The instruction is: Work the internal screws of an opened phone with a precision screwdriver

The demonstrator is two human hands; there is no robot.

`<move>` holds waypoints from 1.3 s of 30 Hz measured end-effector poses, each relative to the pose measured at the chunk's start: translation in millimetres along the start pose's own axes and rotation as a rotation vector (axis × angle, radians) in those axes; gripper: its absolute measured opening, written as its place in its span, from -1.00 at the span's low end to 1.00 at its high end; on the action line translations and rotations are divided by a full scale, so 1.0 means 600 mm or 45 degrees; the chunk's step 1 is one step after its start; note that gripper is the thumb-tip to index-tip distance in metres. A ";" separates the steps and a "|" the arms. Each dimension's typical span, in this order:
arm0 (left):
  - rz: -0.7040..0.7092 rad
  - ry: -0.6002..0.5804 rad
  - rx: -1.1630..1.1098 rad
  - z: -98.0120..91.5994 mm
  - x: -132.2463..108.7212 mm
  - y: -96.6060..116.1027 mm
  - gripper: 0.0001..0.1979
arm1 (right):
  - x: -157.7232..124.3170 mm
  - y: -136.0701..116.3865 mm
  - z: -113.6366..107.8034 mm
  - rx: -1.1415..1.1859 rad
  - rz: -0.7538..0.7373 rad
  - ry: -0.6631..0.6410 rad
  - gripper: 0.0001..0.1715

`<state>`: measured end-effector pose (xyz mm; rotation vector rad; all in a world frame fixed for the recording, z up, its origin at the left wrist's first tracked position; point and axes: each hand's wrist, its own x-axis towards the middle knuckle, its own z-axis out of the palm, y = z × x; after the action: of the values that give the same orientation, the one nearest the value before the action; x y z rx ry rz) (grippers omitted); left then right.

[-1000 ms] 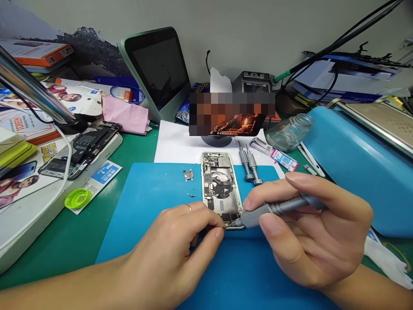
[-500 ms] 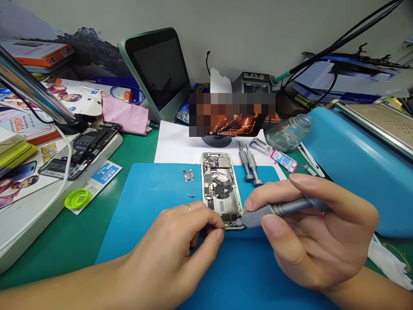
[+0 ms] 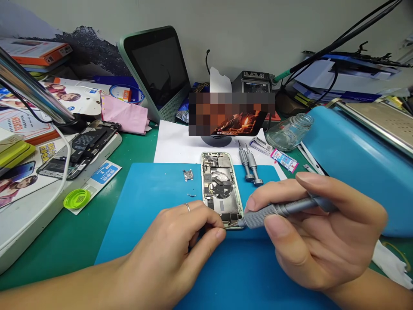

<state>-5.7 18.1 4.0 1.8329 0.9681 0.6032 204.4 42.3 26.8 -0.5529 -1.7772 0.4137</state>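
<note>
An opened phone (image 3: 222, 185) lies on the blue mat (image 3: 155, 185), its inner boards and round coil area showing. My right hand (image 3: 316, 232) grips a grey precision screwdriver (image 3: 267, 215), held almost level, its tip pointing left over the phone's bottom edge. Right at that tip, my left hand (image 3: 187, 241) is closed in a pinch at the phone's lower left corner; what lies between its fingertips is too small to make out. Left of the phone are a small metal bracket (image 3: 188, 174) and some tiny parts (image 3: 191, 195).
Two more screwdrivers (image 3: 250, 163) lie right of the phone, near a glass jar (image 3: 290, 131). Behind stands a phone playing a video (image 3: 238, 122). A second opened phone (image 3: 80, 148) and a green cap (image 3: 77, 199) are at left. A blue case (image 3: 348, 172) fills the right.
My right hand and the screwdriver's rear end have shifted slightly right. The tip stays by my left fingertips. My left hand and the opened phone look nearly the same.
</note>
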 end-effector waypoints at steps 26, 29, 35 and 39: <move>-0.033 0.006 0.040 -0.002 -0.001 0.005 -0.91 | -0.020 -0.001 0.004 -0.035 0.127 0.129 -0.32; -0.038 0.000 0.043 -0.001 -0.001 0.005 -0.86 | -0.014 0.005 0.004 -0.014 0.102 0.120 -0.31; -0.040 0.013 0.028 0.000 -0.002 0.006 -0.82 | -0.010 0.007 0.006 0.008 0.077 0.120 -0.31; -0.014 0.028 0.017 -0.001 -0.002 0.006 -0.80 | -0.011 0.012 0.009 0.029 0.085 0.118 -0.26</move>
<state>-5.4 16.4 7.7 1.8348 0.9982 0.6132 201.9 44.3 16.3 -0.6071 -1.6673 0.4466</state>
